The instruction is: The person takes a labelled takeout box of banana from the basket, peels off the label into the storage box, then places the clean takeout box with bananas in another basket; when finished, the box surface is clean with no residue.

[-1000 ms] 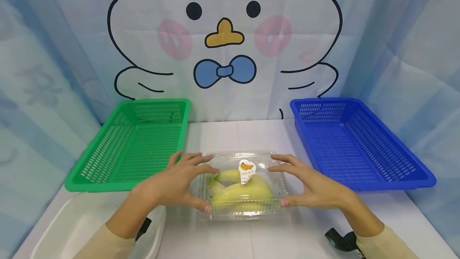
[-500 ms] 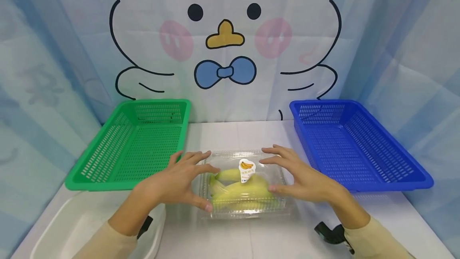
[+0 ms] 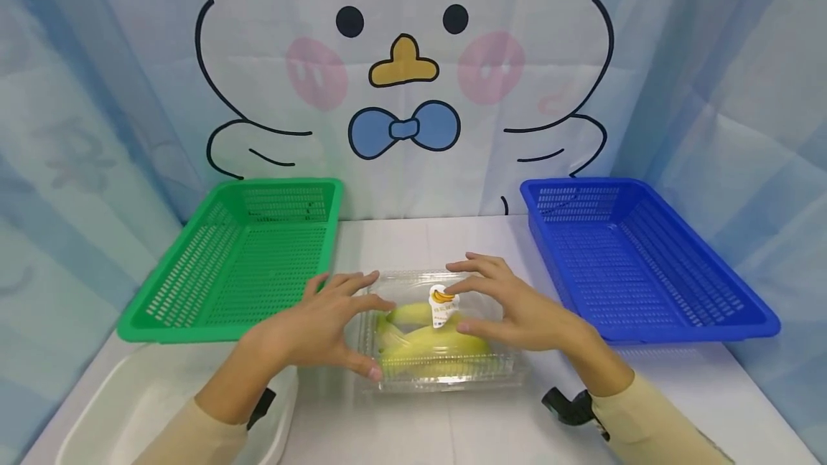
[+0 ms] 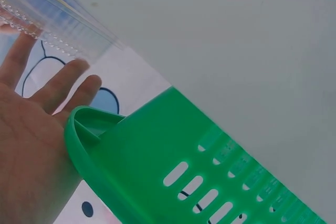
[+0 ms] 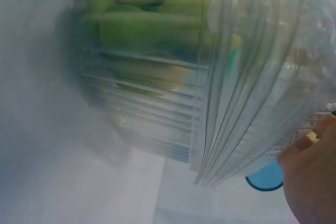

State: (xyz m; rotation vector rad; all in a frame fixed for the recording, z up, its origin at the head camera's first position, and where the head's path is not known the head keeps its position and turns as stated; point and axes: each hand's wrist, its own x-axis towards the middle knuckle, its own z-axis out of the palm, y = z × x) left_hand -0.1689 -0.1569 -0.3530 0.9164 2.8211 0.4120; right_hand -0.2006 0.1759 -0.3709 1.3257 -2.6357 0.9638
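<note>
A clear plastic clamshell box (image 3: 446,372) of yellow bananas (image 3: 426,343) lies closed on the table in the head view, a banana-printed label (image 3: 441,311) on its lid. My left hand (image 3: 316,325) is spread at the box's left end, thumb at the front corner, fingers at the lid's edge. The left wrist view has its fingers (image 4: 58,85) nearly straight by the box's ridged edge; contact is hard to tell. Over the right half of the lid hangs my right hand (image 3: 513,303), fingers loosely bent. Bananas (image 5: 142,30) also show through the box wall in the right wrist view.
A green basket (image 3: 274,250) stands at the back left, a blue basket (image 3: 614,253) at the back right. The white tub (image 3: 161,379) lies under my left forearm. Patterned curtains (image 3: 407,185) enclose the back and sides.
My right hand has moved left from the box's right end to over the lid, near the label. The left hand and the box have stayed nearly still.
</note>
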